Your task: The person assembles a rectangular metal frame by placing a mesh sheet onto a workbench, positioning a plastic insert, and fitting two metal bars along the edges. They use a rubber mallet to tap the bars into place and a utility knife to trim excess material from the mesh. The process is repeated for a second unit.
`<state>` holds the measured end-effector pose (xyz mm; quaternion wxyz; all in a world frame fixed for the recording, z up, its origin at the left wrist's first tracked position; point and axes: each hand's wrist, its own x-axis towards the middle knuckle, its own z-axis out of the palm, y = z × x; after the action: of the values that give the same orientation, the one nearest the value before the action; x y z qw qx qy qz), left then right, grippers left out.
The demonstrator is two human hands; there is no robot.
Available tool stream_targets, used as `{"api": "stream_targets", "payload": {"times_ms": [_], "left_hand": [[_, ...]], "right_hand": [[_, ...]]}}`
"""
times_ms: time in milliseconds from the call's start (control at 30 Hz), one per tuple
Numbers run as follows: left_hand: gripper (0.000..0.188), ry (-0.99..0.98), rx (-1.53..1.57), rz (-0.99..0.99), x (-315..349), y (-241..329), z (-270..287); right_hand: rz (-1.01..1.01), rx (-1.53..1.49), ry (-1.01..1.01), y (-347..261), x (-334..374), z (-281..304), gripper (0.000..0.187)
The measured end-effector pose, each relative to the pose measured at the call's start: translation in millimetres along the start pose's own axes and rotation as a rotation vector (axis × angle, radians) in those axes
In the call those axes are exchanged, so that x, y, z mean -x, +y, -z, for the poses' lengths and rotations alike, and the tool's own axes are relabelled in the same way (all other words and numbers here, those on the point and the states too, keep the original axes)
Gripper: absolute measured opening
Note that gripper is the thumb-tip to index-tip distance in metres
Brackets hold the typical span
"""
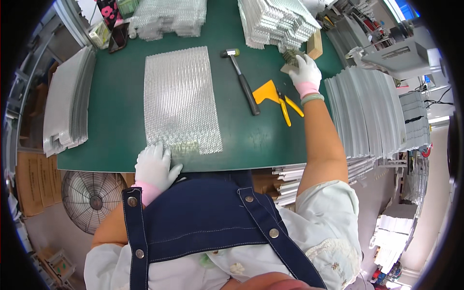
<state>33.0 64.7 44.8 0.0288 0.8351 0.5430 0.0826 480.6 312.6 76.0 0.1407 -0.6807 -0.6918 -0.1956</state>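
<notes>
A silver ridged, mesh-like panel (181, 96) lies flat on the green tabletop (116, 106). My left hand (155, 166), in a white glove with a pink cuff, rests at the panel's near left corner by the table edge, fingers stretched out and thumb apart. At the far right my right hand (306, 73), gloved the same way, reaches to a small pile of greenish-grey pieces (290, 57). Its fingers are bent around a small pale piece there, too hidden to name. Between the panel and that hand lie a hammer (244, 87), a yellow scraper (266, 92) and yellow-handled pliers (287, 108).
Stacks of similar panels stand at the left (70, 101), at the back (169, 17) and at the back right (275, 21). A wooden block (314, 45) sits beyond my right hand. More stacked sheets (365, 111) are at the right; a fan (94, 200) stands below the table's left.
</notes>
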Motion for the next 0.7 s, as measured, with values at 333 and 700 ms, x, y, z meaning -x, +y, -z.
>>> {"api": "stream_targets", "payload": {"times_ms": [333,700], "left_hand": [[0.046,-0.096,0.065,0.014,-7.1,-1.9,9.6],[0.036,-0.018,0.073,-0.009,-21.2,-0.5,13.6]], "right_hand": [[0.027,0.096,-0.518,60.3,-72.1,-27.4,0.138],[0.024,-0.286,-0.475,71.1,-50.5,-54.7,0.118]]}}
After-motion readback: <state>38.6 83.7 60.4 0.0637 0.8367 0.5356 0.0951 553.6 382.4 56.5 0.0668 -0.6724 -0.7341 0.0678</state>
